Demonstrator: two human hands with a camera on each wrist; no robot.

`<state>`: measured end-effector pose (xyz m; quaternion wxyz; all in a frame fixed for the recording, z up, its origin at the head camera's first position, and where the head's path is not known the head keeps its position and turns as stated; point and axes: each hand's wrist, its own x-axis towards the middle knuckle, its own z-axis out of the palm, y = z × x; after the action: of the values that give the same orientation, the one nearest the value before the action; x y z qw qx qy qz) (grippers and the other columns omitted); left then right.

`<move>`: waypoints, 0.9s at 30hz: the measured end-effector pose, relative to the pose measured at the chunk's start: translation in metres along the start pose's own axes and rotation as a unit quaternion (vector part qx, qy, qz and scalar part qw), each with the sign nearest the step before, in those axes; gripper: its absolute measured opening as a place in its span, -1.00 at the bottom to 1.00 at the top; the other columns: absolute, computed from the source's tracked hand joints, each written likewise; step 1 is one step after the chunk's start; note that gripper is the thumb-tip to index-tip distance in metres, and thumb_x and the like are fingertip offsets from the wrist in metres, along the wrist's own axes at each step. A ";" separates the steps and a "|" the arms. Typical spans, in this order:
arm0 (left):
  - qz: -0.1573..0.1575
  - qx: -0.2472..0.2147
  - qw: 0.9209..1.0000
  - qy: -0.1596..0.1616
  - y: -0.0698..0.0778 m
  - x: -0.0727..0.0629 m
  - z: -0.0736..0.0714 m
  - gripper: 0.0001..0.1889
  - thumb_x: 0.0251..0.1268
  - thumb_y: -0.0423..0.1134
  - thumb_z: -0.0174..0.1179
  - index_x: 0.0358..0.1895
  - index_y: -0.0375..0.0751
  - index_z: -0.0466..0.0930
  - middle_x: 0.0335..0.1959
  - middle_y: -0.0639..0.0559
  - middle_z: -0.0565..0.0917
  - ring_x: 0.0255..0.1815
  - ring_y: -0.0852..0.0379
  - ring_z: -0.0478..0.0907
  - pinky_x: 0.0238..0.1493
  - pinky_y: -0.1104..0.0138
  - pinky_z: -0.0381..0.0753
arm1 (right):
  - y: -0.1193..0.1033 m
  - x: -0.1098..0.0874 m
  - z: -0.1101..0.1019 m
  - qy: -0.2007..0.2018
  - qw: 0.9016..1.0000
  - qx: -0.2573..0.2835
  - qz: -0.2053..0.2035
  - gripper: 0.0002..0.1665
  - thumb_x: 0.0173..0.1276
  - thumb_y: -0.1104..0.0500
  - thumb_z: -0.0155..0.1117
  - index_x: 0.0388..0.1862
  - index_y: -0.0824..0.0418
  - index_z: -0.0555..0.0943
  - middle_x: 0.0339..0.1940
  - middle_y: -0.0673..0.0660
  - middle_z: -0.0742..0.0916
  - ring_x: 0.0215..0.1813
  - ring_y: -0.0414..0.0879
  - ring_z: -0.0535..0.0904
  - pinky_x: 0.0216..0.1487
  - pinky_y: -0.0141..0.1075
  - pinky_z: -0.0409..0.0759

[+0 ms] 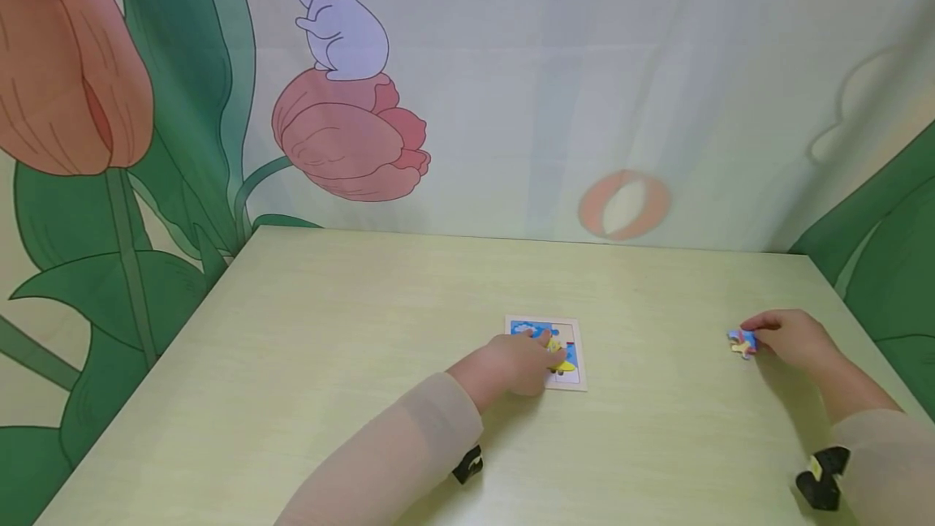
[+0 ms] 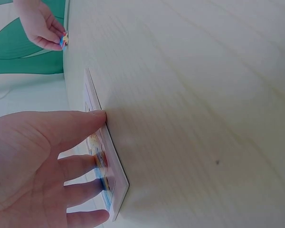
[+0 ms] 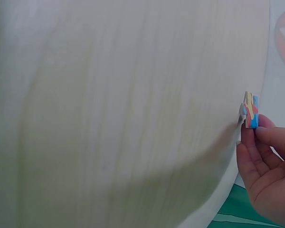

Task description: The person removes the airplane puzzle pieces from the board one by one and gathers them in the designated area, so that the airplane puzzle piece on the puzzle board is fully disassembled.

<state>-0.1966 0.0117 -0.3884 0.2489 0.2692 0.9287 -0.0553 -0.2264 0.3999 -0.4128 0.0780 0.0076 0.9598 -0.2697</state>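
A small square jigsaw puzzle point(image 1: 580, 355) with a pale border lies on the table, its picture blue and yellow with a bare cream patch at the upper right. My left hand point(image 1: 520, 362) rests on it with fingers spread, covering its left and lower part. In the left wrist view the thumb point(image 2: 83, 124) touches the puzzle's near edge and the other fingertips reach onto its picture. Over at the right, my right hand point(image 1: 792, 339) pinches a jigsaw piece point(image 1: 743, 342) of blue, pink and yellow between thumb and fingers, close over the table.
The pale wooden table point(image 1: 329, 331) extends around both hands. Behind it hangs a curtain point(image 1: 497, 104) printed with tulips and a white animal. Black wrist mounts point(image 1: 821, 479) sit at the sleeves.
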 end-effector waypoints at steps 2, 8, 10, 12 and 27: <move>0.000 0.000 1.000 -0.001 0.000 0.000 0.000 -0.47 0.45 -0.11 -0.15 0.43 0.38 0.06 0.49 0.15 0.00 0.47 0.09 -0.07 0.33 0.15 0.14 | 0.001 0.000 0.000 0.001 1.000 -0.002 0.002 -0.72 0.36 0.30 0.08 -0.08 0.52 0.53 -0.02 0.56 0.50 -0.05 0.36 0.39 -0.07 0.12 0.40; -0.001 0.000 1.000 -0.001 0.000 0.000 0.000 -0.47 0.45 -0.10 -0.15 0.43 0.39 0.05 0.49 0.16 0.00 0.47 0.09 -0.08 0.34 0.15 0.13 | 0.002 0.000 0.001 0.000 1.000 -0.008 0.006 -0.72 0.37 0.30 0.06 -0.06 0.51 0.52 0.01 0.57 0.48 0.00 0.41 0.35 -0.01 0.20 0.35; -0.001 0.000 1.000 0.000 0.000 0.000 0.000 -0.47 0.45 -0.10 -0.15 0.43 0.39 0.05 0.49 0.16 0.00 0.47 0.09 -0.08 0.34 0.16 0.12 | 0.003 0.001 0.001 0.000 1.000 -0.007 0.009 -0.72 0.37 0.31 0.05 -0.05 0.51 0.51 0.02 0.57 0.47 0.01 0.42 0.34 0.01 0.21 0.34; -0.002 -0.002 1.000 0.000 0.000 0.000 0.000 -0.47 0.45 -0.11 -0.16 0.43 0.39 0.05 0.49 0.16 0.00 0.47 0.10 -0.08 0.34 0.16 0.13 | 0.003 0.001 0.001 0.000 1.000 -0.009 0.008 -0.72 0.37 0.32 0.04 -0.05 0.51 0.51 0.02 0.57 0.46 0.01 0.42 0.34 0.02 0.22 0.32; -0.004 -0.001 1.000 0.002 0.001 -0.003 -0.002 -0.47 0.44 -0.12 -0.15 0.42 0.38 0.07 0.48 0.16 0.01 0.47 0.08 -0.06 0.34 0.15 0.13 | 0.007 0.000 0.000 0.010 1.000 -0.007 0.000 -0.71 0.36 0.39 -0.09 -0.06 0.56 0.48 -0.08 0.52 0.54 -0.07 0.33 0.42 -0.06 0.13 0.38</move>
<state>-0.1941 0.0115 -0.3852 0.2470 0.2653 0.9304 -0.0552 -0.2257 0.4058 -0.4162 0.0681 0.0097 0.9623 -0.2631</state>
